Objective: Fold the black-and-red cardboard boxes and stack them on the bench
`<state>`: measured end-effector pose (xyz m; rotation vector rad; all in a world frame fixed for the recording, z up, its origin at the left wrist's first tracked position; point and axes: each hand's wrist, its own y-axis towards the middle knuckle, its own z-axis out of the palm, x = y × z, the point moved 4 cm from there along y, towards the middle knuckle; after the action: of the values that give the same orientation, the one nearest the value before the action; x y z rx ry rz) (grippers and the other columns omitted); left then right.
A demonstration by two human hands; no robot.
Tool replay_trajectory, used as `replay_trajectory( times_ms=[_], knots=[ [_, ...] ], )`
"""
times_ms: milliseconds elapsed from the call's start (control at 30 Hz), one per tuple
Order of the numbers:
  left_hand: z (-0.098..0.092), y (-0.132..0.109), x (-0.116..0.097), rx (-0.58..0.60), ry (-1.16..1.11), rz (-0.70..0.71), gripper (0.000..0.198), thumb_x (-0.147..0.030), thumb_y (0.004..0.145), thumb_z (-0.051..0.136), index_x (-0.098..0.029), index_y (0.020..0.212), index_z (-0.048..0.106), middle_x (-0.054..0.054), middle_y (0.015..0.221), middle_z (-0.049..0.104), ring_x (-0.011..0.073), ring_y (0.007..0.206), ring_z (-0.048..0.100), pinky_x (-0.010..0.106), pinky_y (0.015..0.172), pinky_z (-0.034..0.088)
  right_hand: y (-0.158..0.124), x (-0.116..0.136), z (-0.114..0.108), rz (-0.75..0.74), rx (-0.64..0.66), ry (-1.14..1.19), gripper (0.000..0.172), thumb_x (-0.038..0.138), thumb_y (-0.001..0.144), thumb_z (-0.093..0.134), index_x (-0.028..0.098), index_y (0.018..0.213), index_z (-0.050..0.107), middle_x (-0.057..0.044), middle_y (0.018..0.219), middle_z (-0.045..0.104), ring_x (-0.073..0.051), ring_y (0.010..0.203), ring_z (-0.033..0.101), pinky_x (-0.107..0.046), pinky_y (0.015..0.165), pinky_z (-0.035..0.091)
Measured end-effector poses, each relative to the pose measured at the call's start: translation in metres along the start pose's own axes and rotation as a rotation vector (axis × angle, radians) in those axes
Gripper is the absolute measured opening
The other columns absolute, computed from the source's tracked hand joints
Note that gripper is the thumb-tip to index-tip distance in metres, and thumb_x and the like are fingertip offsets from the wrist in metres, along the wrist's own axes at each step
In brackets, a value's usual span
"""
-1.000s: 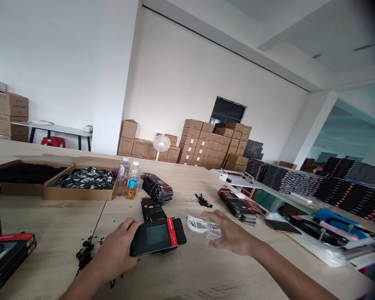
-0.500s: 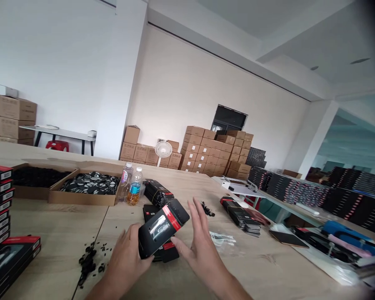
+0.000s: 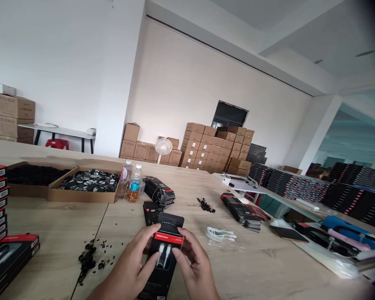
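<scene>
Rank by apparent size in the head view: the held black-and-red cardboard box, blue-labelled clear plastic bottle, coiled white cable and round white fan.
1. Black-and-red cardboard box
2. Blue-labelled clear plastic bottle and coiled white cable: too alike to rank
3. Round white fan

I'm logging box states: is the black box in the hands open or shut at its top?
Open: on the black box, the top flap stands up beyond the red band, untucked.

White wall point(image 3: 181, 79), beamed ceiling point(image 3: 295, 39)
Cardboard cartons point(image 3: 203, 146) stand stacked below a dark window point(image 3: 231, 113); at left, a red stool point(image 3: 57, 144) sits beneath a narrow table point(image 3: 64, 132).
</scene>
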<state>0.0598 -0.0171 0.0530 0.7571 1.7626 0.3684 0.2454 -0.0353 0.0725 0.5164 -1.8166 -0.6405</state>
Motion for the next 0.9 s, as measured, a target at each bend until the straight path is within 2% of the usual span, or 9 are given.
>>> replay_trajectory(
  times_ms=[67, 167, 233, 300, 433, 500, 600, 733, 900],
  knots=[
    [-0.007, 0.001, -0.010, 0.001, 0.082, 0.081, 0.039, -0.026, 0.093, 0.051, -0.029, 0.132, 0.051, 0.009, 0.131, 0.060, 0.0209, 0.115, 0.061, 0.030, 0.092, 0.054, 0.001, 0.012, -0.002, -0.111, -0.004, -0.092, 0.025, 0.022, 0.093, 0.057, 0.029, 0.115, 0.065, -0.007, 0.112, 0.069, -0.021, 0.103, 0.068, -0.030, 0.086, 0.057],
    [-0.015, 0.001, -0.021, -0.091, 0.180, 0.176, 0.023, -0.021, 0.093, 0.051, -0.027, 0.112, 0.063, 0.009, 0.125, 0.063, 0.0203, 0.115, 0.062, 0.030, 0.095, 0.053, 0.004, 0.032, -0.004, -0.250, -0.021, -0.224, 0.023, 0.016, 0.092, 0.056, 0.028, 0.107, 0.069, -0.008, 0.123, 0.064, -0.022, 0.112, 0.064, -0.032, 0.093, 0.054],
    [-0.016, 0.000, -0.023, -0.146, 0.207, 0.228, 0.020, -0.018, 0.092, 0.052, -0.026, 0.105, 0.065, 0.009, 0.127, 0.063, 0.0198, 0.116, 0.062, 0.031, 0.098, 0.051, 0.005, 0.040, -0.003, -0.305, -0.019, -0.275, 0.021, 0.013, 0.090, 0.058, 0.027, 0.103, 0.068, -0.008, 0.122, 0.064, -0.021, 0.111, 0.064, -0.030, 0.093, 0.053],
    [-0.013, -0.003, -0.021, -0.186, 0.183, 0.250, 0.017, -0.016, 0.091, 0.053, -0.025, 0.103, 0.062, 0.008, 0.123, 0.066, 0.0187, 0.113, 0.064, 0.030, 0.096, 0.053, 0.004, 0.043, -0.004, -0.325, -0.022, -0.271, 0.019, 0.011, 0.089, 0.058, 0.026, 0.098, 0.062, -0.006, 0.113, 0.068, -0.019, 0.104, 0.067, -0.027, 0.088, 0.054],
    [-0.015, -0.010, -0.022, -0.294, 0.150, 0.210, 0.021, -0.018, 0.088, 0.060, -0.024, 0.108, 0.054, 0.007, 0.109, 0.072, 0.0181, 0.104, 0.068, 0.030, 0.091, 0.056, 0.001, 0.049, -0.006, -0.327, 0.002, -0.222, 0.023, 0.011, 0.087, 0.060, 0.026, 0.102, 0.053, -0.004, 0.102, 0.070, -0.018, 0.100, 0.067, -0.027, 0.085, 0.054],
    [-0.017, -0.010, -0.032, -0.233, 0.192, 0.203, 0.027, -0.020, 0.086, 0.062, -0.024, 0.111, 0.055, 0.007, 0.110, 0.071, 0.0186, 0.105, 0.067, 0.030, 0.091, 0.055, 0.002, 0.055, -0.006, -0.316, 0.066, -0.198, 0.018, 0.014, 0.086, 0.063, 0.025, 0.098, 0.056, -0.004, 0.099, 0.069, -0.019, 0.098, 0.067, -0.028, 0.084, 0.054],
    [-0.024, -0.005, -0.055, -0.085, 0.215, 0.167, 0.020, -0.022, 0.089, 0.058, -0.026, 0.108, 0.060, 0.005, 0.108, 0.070, 0.0171, 0.101, 0.067, 0.025, 0.084, 0.056, 0.007, 0.065, -0.007, -0.259, 0.128, -0.160, 0.008, 0.017, 0.086, 0.065, 0.023, 0.088, 0.060, -0.004, 0.094, 0.068, -0.018, 0.092, 0.067, -0.027, 0.080, 0.053],
    [-0.030, 0.008, -0.080, 0.050, 0.201, 0.063, 0.018, -0.020, 0.091, 0.053, -0.027, 0.102, 0.066, 0.002, 0.098, 0.071, 0.0158, 0.092, 0.068, 0.024, 0.081, 0.054, 0.016, 0.075, -0.010, -0.151, 0.182, -0.153, 0.006, 0.018, 0.085, 0.066, 0.023, 0.089, 0.069, -0.004, 0.090, 0.069, -0.017, 0.083, 0.066, -0.026, 0.075, 0.052],
    [-0.030, 0.019, -0.093, 0.107, 0.201, 0.007, 0.020, -0.022, 0.091, 0.054, -0.027, 0.094, 0.073, 0.002, 0.091, 0.072, 0.0164, 0.086, 0.067, 0.025, 0.078, 0.052, 0.028, 0.078, -0.015, -0.028, 0.218, -0.097, 0.006, 0.019, 0.082, 0.068, 0.022, 0.079, 0.073, -0.002, 0.080, 0.069, -0.016, 0.075, 0.065, -0.026, 0.068, 0.050]
  ],
)
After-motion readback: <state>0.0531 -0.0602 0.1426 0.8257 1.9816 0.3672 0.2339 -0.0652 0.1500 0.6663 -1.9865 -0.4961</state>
